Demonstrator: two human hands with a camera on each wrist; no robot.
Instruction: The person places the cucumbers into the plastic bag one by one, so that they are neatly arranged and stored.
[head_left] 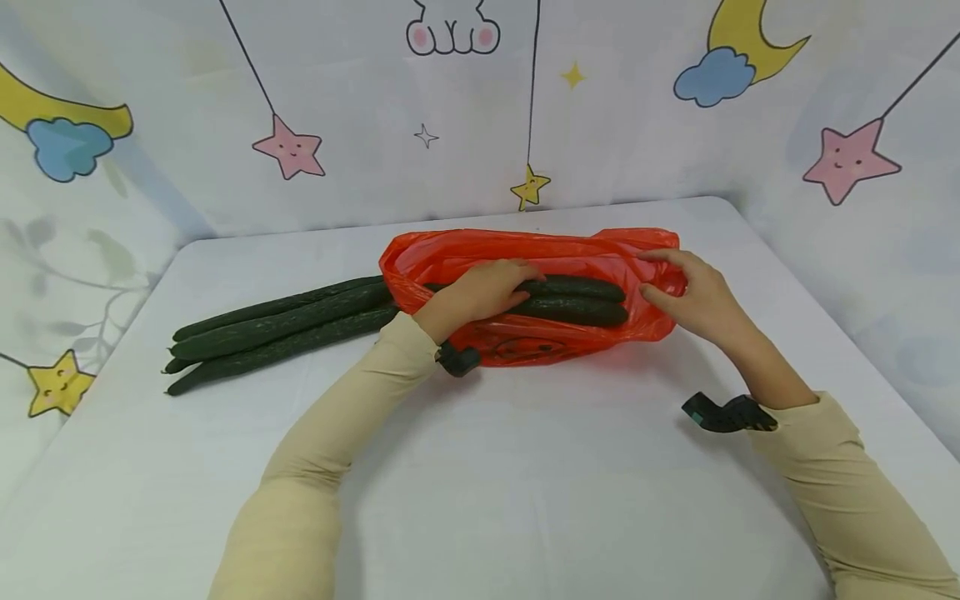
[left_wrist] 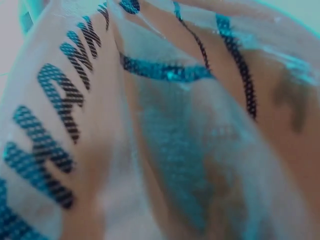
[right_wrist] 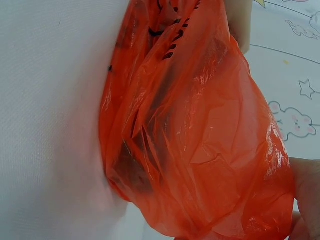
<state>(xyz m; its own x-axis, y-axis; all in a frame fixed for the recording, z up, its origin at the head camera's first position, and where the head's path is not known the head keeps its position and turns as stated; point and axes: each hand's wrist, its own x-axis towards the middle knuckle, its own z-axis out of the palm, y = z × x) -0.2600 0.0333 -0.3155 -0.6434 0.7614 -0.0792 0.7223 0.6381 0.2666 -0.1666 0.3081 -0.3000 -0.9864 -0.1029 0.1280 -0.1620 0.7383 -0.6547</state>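
A red plastic bag (head_left: pixel 525 354) lies on its side with its mouth spread wide. Two long dark green cucumbers (head_left: pixel 573 310) lie in it, side by side. My left hand (head_left: pixel 483 292) reaches in over the bag's near left rim and grips these cucumbers from above, fingers on the far side, thumb nearer me. My right hand (head_left: pixel 697 296) pinches the bag's right end between thumb and fingers; in the right wrist view the thumb (right_wrist: pixel 306 187) shows at the bag's edge. Translucent printed plastic (left_wrist: pixel 165 125) fills the left wrist view and hides the left fingers.
Several more long cucumbers (head_left: pixel 277 329) lie bunched on the white table (head_left: pixel 525 483), left of the bag, their right ends meeting its left side. A patterned cloth backdrop (head_left: pixel 360 100) stands behind the table's far edge.
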